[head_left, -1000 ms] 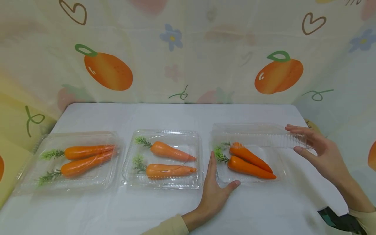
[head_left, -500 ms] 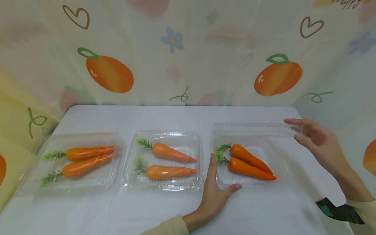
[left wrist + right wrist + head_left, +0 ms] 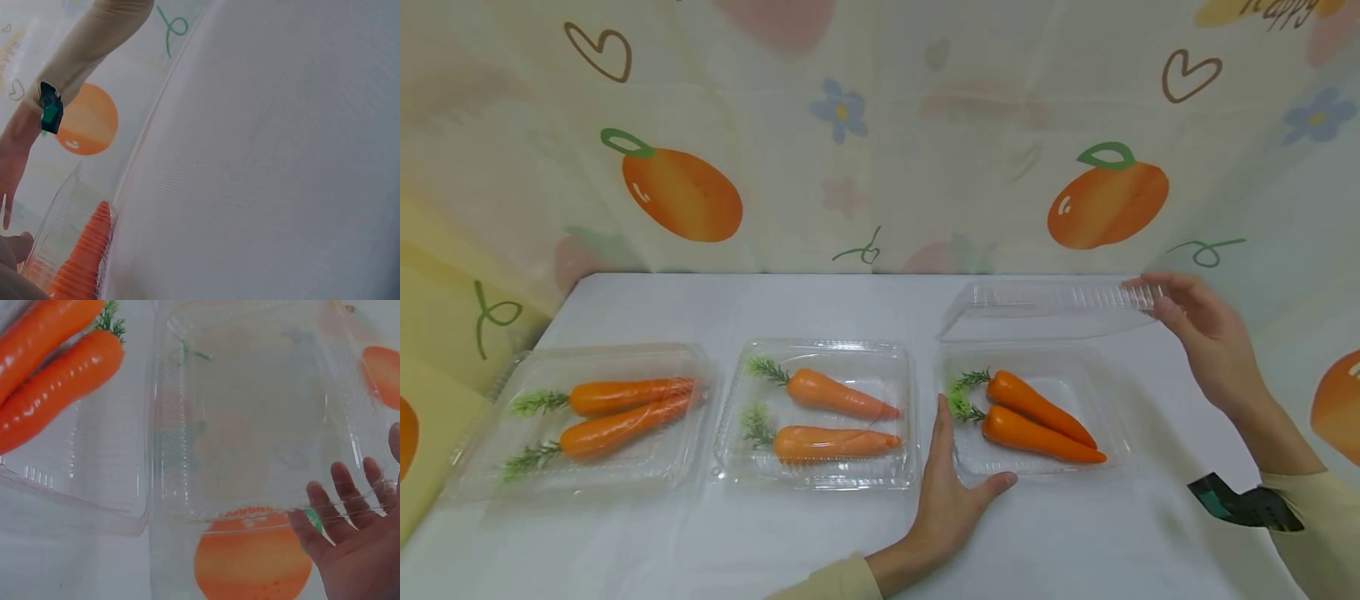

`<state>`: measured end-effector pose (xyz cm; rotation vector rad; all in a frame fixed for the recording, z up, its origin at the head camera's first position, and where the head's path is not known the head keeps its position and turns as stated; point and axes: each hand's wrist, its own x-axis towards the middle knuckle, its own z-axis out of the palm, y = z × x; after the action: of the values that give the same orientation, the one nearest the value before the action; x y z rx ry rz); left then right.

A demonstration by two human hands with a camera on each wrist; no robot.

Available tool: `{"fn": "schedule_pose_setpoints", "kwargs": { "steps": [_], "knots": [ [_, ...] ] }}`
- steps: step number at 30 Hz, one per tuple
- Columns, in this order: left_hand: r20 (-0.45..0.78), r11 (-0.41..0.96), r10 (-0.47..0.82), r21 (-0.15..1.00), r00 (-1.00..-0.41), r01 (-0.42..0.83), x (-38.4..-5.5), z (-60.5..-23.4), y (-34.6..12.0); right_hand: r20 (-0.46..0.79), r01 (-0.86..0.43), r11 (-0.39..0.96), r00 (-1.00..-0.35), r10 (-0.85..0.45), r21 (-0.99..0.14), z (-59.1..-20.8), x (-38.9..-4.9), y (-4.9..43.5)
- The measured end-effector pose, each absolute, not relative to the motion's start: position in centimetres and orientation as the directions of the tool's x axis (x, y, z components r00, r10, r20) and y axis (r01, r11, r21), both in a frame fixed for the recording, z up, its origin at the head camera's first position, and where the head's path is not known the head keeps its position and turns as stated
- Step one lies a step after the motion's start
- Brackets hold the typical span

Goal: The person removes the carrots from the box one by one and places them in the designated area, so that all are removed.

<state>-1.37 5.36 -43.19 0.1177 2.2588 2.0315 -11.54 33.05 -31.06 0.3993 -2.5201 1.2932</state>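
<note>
Left hand (image 3: 951, 493): spread wide, fingers straight along the left wall of the nearest clear plastic box (image 3: 1111, 410), thumb splayed out along its front edge. Nothing gripped; it looks like a corner brace, probably so such a light base doesn't skid when the lid gets pulled. Right hand (image 3: 1207, 342): has hold of the lid (image 3: 1045, 298) by its right end, thumb on the near side, fingers behind and bent only a little, fanned out in the right wrist view. Light pinch, likely because thin plastic would dent under a hard one. Lid is up and tilted at the far side of the base, left of the right hand; looks hinged along that far edge, which would explain holding it by the end. Two carrots (image 3: 1041, 435) lie in the base between the hands, side by side, leafy tops (image 3: 958, 396) toward the left hand, tips toward the right; near-parallel, presumably to fit flat. Just left of the left hand: a second box (image 3: 861, 481), lid down over another pair of carrots (image 3: 838, 439). Well left of that hand: a third box (image 3: 617, 355), its carrots (image 3: 628, 421) also under plastic; can't tell if it's latched. All three sit in a row on the white table (image 3: 1075, 542), likely for easy reach.
</note>
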Motion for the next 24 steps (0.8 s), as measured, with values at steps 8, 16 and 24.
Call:
{"fn": "schedule_pose_setpoints", "kwargs": {
  "steps": [8,16,24],
  "knots": [
    [-0.05,0.111,0.123,0.993,-0.991,-0.037,-1.4,-43.0,5.3,0.366,-0.385,0.466,-0.921,-0.134,-0.797,-30.8,-13.2,32.6],
    [-0.072,0.109,0.114,0.992,-0.991,-0.06,-1.5,-43.0,5.2,0.407,-0.428,0.185,-0.902,-0.143,-0.885,-31.0,-14.9,32.4],
    [-0.083,0.095,0.111,0.993,-0.99,-0.073,-1.4,-43.2,5.5,0.399,-0.413,0.048,-0.9,-0.172,-0.91,-31.0,-16.2,32.9]
  ]
}}
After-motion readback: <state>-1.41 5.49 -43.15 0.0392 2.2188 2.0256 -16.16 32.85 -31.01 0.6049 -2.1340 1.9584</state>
